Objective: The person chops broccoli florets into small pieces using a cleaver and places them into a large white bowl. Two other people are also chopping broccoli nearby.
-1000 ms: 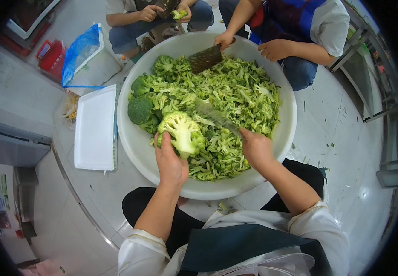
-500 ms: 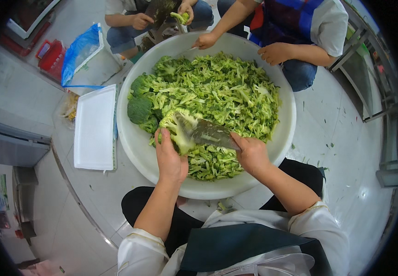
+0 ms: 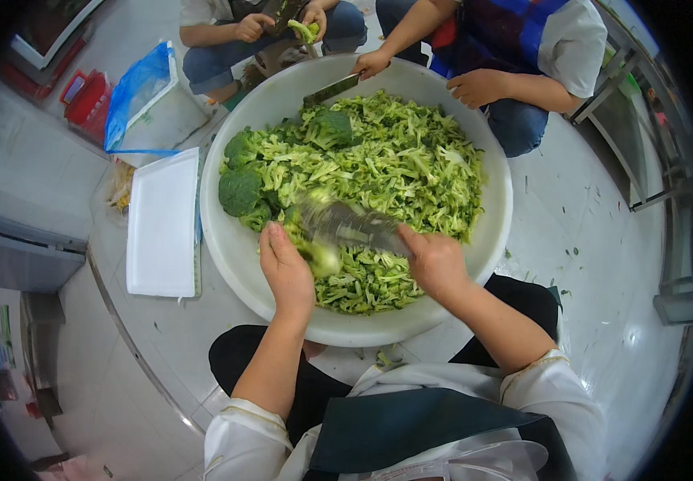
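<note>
My left hand (image 3: 289,274) holds a broccoli head (image 3: 321,258), smeared by motion, over the left part of a big white tub (image 3: 240,268). The fingers are curled against its near left side. In my right hand (image 3: 438,264) is the handle of a cleaver (image 3: 358,229); its broad, wet blade points left and overlaps the broccoli. Whether the edge is in the broccoli is blurred. Below both hands, chopped broccoli (image 3: 414,164) fills much of the tub. Whole broccoli heads (image 3: 240,191) lie along its left side, and another head (image 3: 330,130) sits farther back.
Across the tub, a co-worker's hand (image 3: 371,64) holds a knife (image 3: 331,90) over the rim. Another person beside them holds a blade (image 3: 284,14) and a broccoli piece (image 3: 305,31). A white foam lid (image 3: 162,228), a blue-lined bin (image 3: 158,108) and a red basket (image 3: 90,103) stand left.
The broccoli in my left hand has dropped slightly and turned, and the cleaver has shifted left across it. A co-worker's knife has come into view at the far rim; a broccoli head there has moved right.
</note>
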The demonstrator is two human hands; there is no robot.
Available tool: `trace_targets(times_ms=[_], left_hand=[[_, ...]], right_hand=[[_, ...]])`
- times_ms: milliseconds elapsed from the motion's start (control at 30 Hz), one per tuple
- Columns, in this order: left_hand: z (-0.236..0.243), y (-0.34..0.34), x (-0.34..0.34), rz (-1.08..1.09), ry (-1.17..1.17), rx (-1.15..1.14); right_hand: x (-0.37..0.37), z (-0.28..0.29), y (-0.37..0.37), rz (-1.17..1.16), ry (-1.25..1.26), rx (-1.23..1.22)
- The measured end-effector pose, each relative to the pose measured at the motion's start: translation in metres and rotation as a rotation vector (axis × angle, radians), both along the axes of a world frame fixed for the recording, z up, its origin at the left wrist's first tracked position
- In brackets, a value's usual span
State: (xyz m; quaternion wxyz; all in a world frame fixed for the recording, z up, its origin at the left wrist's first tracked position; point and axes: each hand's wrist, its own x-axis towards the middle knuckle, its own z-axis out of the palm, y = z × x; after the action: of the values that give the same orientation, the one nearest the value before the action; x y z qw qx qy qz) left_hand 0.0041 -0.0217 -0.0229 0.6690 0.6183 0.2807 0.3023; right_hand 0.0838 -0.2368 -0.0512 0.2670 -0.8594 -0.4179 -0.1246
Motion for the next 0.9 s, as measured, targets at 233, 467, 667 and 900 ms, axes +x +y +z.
trace_targets(times_ms=[233, 467, 667, 900], left_hand=[[-0.021, 0.012, 0.007, 0.218, 0.122, 0.213], [0.004, 0.008, 0.0, 0.053, -0.07, -0.516], [-0.004, 0.016, 0.007, 0.028, 0.018, -0.279], [-0.001, 0.016, 0.003, -0.225, -0.147, -0.832]], right_hand=[[-0.022, 0.048, 0.019, 0.216, 0.021, 0.149], [-0.015, 0.042, 0.026, 0.199, -0.12, 0.144], [-0.002, -0.011, 0.004, 0.001, 0.007, 0.036], [-0.023, 0.043, 0.026, 0.19, 0.018, 0.133]])
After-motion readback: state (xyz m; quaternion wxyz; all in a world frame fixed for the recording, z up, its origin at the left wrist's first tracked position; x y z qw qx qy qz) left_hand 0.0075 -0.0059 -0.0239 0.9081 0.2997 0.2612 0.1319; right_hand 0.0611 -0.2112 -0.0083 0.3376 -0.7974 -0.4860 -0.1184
